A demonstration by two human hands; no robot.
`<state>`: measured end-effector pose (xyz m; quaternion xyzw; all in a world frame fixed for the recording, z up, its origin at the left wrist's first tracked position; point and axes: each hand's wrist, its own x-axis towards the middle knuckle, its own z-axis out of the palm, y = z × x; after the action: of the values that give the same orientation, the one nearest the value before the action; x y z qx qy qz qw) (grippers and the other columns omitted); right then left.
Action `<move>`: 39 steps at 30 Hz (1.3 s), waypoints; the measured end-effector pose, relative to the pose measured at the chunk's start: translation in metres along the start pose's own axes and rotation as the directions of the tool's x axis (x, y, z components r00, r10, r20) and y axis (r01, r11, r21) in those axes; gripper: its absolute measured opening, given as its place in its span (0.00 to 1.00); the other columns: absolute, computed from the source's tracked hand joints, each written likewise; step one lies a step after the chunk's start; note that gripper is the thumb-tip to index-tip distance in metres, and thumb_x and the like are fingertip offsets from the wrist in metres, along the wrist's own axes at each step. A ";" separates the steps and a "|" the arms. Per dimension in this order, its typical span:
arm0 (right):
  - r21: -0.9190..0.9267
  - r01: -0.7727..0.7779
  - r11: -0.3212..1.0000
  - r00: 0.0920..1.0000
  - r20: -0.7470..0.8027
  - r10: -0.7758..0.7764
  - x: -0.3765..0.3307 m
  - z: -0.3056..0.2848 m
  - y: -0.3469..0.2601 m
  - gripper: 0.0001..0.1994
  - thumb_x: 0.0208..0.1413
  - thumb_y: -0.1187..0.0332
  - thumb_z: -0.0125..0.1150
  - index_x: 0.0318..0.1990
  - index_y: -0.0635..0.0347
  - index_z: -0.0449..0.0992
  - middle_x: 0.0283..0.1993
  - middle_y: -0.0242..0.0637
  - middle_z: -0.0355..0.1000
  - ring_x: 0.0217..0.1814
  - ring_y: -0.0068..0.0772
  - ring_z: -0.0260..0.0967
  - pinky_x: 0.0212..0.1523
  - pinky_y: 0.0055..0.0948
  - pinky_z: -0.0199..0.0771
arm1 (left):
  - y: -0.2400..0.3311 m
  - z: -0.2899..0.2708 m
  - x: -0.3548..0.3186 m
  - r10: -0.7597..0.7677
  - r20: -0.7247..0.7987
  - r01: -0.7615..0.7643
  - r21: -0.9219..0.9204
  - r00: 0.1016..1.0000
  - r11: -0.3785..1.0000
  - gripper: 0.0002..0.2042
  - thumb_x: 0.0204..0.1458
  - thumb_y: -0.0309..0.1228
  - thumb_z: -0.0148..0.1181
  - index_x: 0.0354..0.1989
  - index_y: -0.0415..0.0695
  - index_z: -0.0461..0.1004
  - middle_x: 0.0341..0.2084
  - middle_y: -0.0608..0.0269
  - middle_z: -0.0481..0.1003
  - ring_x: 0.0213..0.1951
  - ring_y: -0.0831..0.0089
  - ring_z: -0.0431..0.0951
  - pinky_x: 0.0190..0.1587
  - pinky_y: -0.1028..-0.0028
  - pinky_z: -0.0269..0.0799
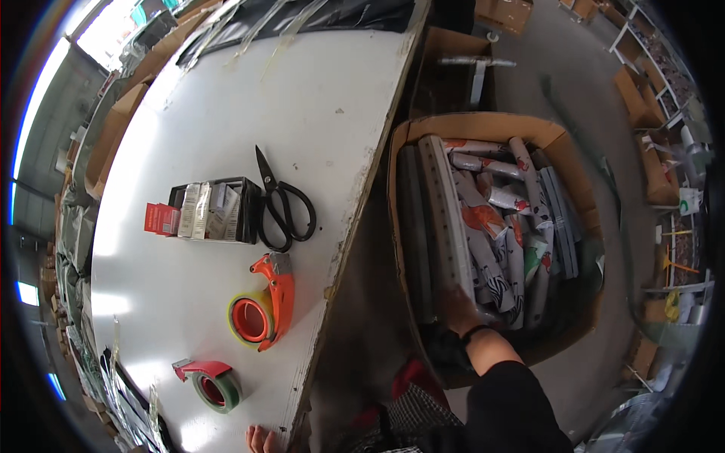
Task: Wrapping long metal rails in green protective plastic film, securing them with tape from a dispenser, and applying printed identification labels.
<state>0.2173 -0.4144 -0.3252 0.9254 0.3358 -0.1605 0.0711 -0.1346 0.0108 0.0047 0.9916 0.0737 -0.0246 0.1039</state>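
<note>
My right hand (458, 315) reaches down into a large cardboard box (483, 123), at the near end of a long pale flat piece (451, 219) with dark marks along its side. Its fingers are blurred and partly hidden, so I cannot tell whether they grip anything. Rolls of printed white wrap (495, 264) with orange and zebra-like patterns lie heaped beside that piece. Grey flat boards (557, 223) stand at the box's right side. At the lower edge, the fingers of my left hand (262, 439) rest on the white table (317, 98) by its edge, holding nothing visible.
Black-handled scissors (283, 208) lie on the table against a black tray (249, 204) of small boxes. Nearer are an orange tape dispenser (278, 302) and a red one (211, 383). Another open carton (453, 75) stands beyond the box. Shelves (642, 60) line the right.
</note>
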 end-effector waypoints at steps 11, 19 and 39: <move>0.352 -0.777 0.523 0.626 0.523 0.578 0.081 -0.017 -0.066 0.33 0.62 0.64 0.53 0.69 0.75 0.50 0.62 0.60 0.65 0.63 0.55 0.68 0.61 0.43 0.72 | -0.006 0.021 -0.002 0.019 -0.070 -0.016 0.043 0.997 0.999 0.33 0.51 0.41 0.67 0.63 0.41 0.65 0.62 0.39 0.64 0.63 0.36 0.63 0.62 0.41 0.63; 0.311 -0.799 0.514 0.596 0.517 0.615 0.100 -0.031 -0.055 0.30 0.59 0.67 0.60 0.64 0.72 0.57 0.56 0.55 0.72 0.52 0.45 0.79 0.47 0.38 0.83 | -0.003 0.015 -0.018 -0.006 -0.095 0.013 0.079 0.995 0.997 0.31 0.51 0.41 0.66 0.62 0.41 0.66 0.61 0.38 0.65 0.62 0.35 0.64 0.62 0.40 0.63; -0.081 -0.500 0.862 0.761 0.435 0.482 0.108 0.038 -0.054 0.30 0.61 0.60 0.56 0.64 0.76 0.65 0.69 0.65 0.57 0.70 0.72 0.54 0.64 0.69 0.57 | 0.001 0.015 -0.007 -0.048 -0.080 0.052 0.056 0.996 0.997 0.29 0.50 0.39 0.64 0.61 0.43 0.67 0.61 0.38 0.65 0.62 0.36 0.64 0.62 0.42 0.64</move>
<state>0.2506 -0.3174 -0.3988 0.9210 0.0536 -0.3482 0.1662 -0.1415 0.0059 -0.0093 0.9922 0.1017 0.0096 0.0717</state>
